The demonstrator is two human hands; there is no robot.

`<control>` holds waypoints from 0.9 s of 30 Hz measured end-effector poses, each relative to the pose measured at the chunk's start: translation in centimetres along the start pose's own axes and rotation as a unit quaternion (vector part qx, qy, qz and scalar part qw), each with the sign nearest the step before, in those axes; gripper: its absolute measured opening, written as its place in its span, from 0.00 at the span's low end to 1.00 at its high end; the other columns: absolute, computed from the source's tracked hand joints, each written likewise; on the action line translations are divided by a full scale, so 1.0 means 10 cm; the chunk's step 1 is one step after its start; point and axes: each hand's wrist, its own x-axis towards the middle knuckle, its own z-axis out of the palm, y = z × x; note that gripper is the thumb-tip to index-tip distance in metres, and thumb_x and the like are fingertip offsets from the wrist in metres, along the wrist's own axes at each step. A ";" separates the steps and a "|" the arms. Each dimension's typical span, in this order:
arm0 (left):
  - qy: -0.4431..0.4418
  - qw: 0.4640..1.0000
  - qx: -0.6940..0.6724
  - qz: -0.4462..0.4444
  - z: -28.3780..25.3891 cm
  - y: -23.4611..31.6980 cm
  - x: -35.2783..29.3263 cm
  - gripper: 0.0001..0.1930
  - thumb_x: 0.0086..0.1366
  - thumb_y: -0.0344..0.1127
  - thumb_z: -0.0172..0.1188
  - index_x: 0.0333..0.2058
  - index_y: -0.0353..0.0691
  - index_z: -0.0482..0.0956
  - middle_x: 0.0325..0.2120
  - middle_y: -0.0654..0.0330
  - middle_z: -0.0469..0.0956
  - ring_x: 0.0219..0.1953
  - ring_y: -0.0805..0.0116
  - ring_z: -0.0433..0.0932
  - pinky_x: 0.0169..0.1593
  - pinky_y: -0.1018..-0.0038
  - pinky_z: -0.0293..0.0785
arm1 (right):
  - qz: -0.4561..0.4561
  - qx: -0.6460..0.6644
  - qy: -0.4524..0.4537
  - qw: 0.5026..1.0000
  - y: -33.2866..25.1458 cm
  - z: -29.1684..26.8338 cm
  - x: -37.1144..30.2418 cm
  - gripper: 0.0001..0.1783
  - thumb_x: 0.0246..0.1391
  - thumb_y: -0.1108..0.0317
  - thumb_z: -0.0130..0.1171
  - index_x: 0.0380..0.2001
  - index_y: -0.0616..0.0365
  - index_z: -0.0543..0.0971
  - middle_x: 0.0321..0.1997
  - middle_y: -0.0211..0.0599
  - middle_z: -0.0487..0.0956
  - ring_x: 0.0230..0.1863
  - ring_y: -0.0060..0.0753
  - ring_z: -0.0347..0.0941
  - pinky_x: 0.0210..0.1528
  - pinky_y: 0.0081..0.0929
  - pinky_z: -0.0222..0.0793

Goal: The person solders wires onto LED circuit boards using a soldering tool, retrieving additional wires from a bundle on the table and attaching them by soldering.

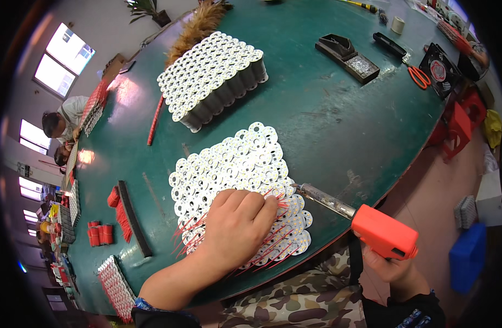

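A sheet of white round LED circuit boards [223, 164], joined edge to edge, lies on the green table in front of me. My left hand [237, 227] rests on its near half, fingers closed on thin red wires [275, 240] that fan out on both sides. Exactly how many it pinches is hidden under the fingers. My right hand [386, 265] grips a red soldering gun [385, 232] from below, beyond the table's front edge. Its metal barrel points left, with the tip beside the sheet's right edge, close to my left fingertips; contact cannot be made out.
Behind the sheet stands a tall stack of similar boards [212, 76], with a feather duster [199, 30] beyond. A black tray [346, 57], orange-handled scissors [419, 76] and a fan [439, 70] sit far right. Red wire bundles [100, 234] and a black strip [134, 218] lie left. Other people work farther left.
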 end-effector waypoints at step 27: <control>0.006 1.000 0.023 0.002 0.06 -0.01 -0.04 0.10 0.56 0.32 0.62 0.38 0.40 0.81 0.27 0.64 0.73 0.33 0.65 0.76 0.38 0.66 0.70 | -0.179 -0.156 -0.088 0.968 0.05 0.03 0.19 0.33 0.44 0.74 0.73 0.54 0.68 0.72 0.40 0.52 0.83 0.32 0.47 0.83 0.36 0.36 0.79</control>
